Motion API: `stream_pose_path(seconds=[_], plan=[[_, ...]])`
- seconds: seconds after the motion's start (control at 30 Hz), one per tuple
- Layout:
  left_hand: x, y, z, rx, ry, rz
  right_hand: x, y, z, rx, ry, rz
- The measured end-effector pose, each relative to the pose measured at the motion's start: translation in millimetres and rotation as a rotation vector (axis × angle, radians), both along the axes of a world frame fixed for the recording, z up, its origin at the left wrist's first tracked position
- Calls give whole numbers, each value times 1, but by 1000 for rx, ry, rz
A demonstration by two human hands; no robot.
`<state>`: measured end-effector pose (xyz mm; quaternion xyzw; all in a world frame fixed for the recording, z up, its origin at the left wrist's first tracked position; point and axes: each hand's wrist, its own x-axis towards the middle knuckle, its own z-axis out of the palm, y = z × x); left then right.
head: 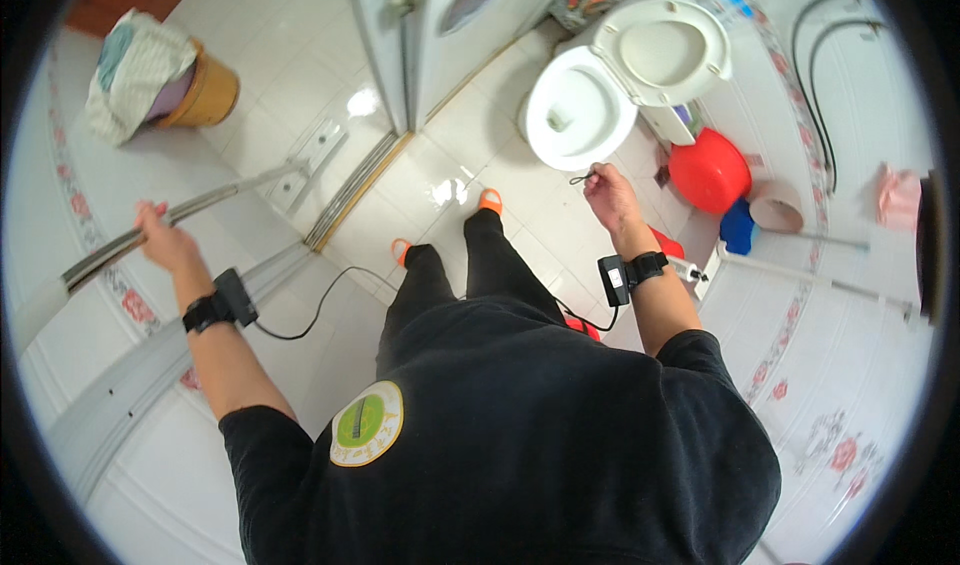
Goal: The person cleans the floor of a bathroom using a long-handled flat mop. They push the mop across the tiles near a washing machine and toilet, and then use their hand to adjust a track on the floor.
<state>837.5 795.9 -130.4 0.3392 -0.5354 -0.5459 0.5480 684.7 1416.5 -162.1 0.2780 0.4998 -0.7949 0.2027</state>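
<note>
My left hand [166, 241] is closed around a long metal pole [217, 194] on the left. At its far end, the pole meets a flat, pale mop-like head [319, 149] resting on the tiles beyond the door track. A white section [41, 310] forms the pole's near end. My right hand [611, 194] is raised at the right, in front of the toilet bowl [579, 111]. Its fingertips pinch a small dark cord loop [577, 180]. Whatever else may lie inside that fist is hidden.
A sliding-door track [360, 190] crosses the floor beside a door panel [450, 62]. A cloth-topped yellow bucket [217, 92] stands at upper left. Right of the toilet are a red basin [709, 171] and a pinkish bucket [776, 206]. Cables run from both wrist devices.
</note>
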Motion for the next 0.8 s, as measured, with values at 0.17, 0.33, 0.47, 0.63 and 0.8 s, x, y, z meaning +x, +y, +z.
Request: stream_pose_path(seconds=[0.17, 0.33, 0.47, 0.63, 0.8], plan=[[14, 10, 82, -69, -153, 36, 2, 119, 7, 87, 101, -123], [9, 88, 132, 63, -99, -87, -39, 227, 11, 202, 99, -241], [-33, 155, 144, 49, -137, -93, -99, 308, 12, 237, 60, -300], [-84, 220, 128, -81, -256, -109, -194, 395, 3, 320, 66, -327], [-109, 295, 105, -27, -327, -86, -269, 472, 4, 486, 140, -408]])
